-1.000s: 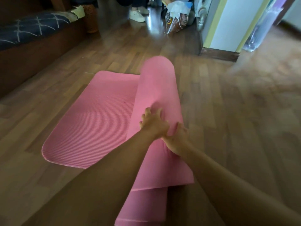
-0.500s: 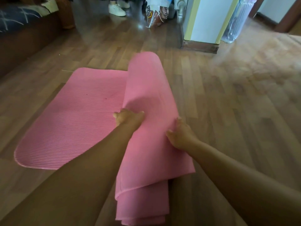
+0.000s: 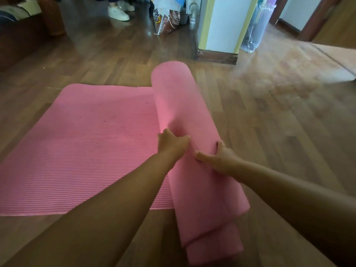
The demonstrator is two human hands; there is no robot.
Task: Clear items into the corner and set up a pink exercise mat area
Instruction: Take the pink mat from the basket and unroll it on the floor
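Observation:
A pink ribbed exercise mat (image 3: 82, 147) lies partly unrolled on the wooden floor, its flat part spreading to the left. The rolled part (image 3: 185, 105) runs from near me toward the far pillar. My left hand (image 3: 171, 143) presses on the roll's left side, fingers curled into the foam. On the roll's right side my right hand (image 3: 217, 158) grips with thumb spread. Both hands hold the roll near its middle.
A white and yellow pillar (image 3: 221, 29) with a dark wooden base stands beyond the roll. A patterned bag (image 3: 165, 22) and a person's white shoes (image 3: 118, 12) are at the back. A dark sofa (image 3: 21, 33) lines the left. Bare wooden floor (image 3: 279, 132) stretches to the right.
The roll has moved to the right and more flat mat lies open on the left. My hands have shifted along with the roll.

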